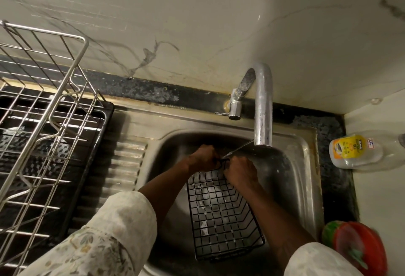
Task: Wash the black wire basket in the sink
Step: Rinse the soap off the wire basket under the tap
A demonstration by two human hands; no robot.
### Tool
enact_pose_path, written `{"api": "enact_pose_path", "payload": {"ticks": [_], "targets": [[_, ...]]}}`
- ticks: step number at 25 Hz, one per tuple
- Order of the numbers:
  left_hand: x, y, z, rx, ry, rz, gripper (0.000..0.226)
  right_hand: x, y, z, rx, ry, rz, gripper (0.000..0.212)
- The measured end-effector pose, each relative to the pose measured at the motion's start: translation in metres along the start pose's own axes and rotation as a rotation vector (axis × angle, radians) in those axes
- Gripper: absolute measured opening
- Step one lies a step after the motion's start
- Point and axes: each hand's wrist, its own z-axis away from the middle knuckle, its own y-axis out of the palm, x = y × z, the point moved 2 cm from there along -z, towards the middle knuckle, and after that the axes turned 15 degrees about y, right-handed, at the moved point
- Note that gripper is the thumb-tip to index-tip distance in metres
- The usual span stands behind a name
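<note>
The black wire basket [223, 216] lies inside the steel sink [304, 179], its long side running from near me toward the tap. My left hand [202, 155] grips the far rim of the basket. My right hand [241, 171] grips the same far end right beside it, fingers curled over the wire. Both hands sit just left of and below the curved tap spout [263, 109]. A thin stream of water [237, 148] slants from the spout onto the hands. White suds show through the mesh.
A steel dish rack [43, 109] over a black tray [107, 122] stands on the ribbed drainboard [122, 166] at left. A clear bottle with a yellow label [359, 151] lies on the counter at right. A red-lidded container [359, 249] sits at the near right.
</note>
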Motion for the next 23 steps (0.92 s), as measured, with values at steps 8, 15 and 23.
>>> {"api": "enact_pose_path", "payload": {"ticks": [8, 15, 23], "targets": [[0.000, -0.009, -0.001, -0.205, -0.085, 0.152, 0.022, -0.004, -0.004, -0.015, -0.033, -0.011, -0.158, 0.021], [0.005, 0.010, 0.010, -0.147, -0.211, -0.245, 0.047, 0.004, -0.005, -0.016, -0.066, -0.028, -0.185, 0.014], [0.011, 0.009, 0.003, -0.113, -0.220, -0.372, 0.034, -0.001, 0.000, -0.016, -0.099, -0.031, -0.154, 0.014]]}}
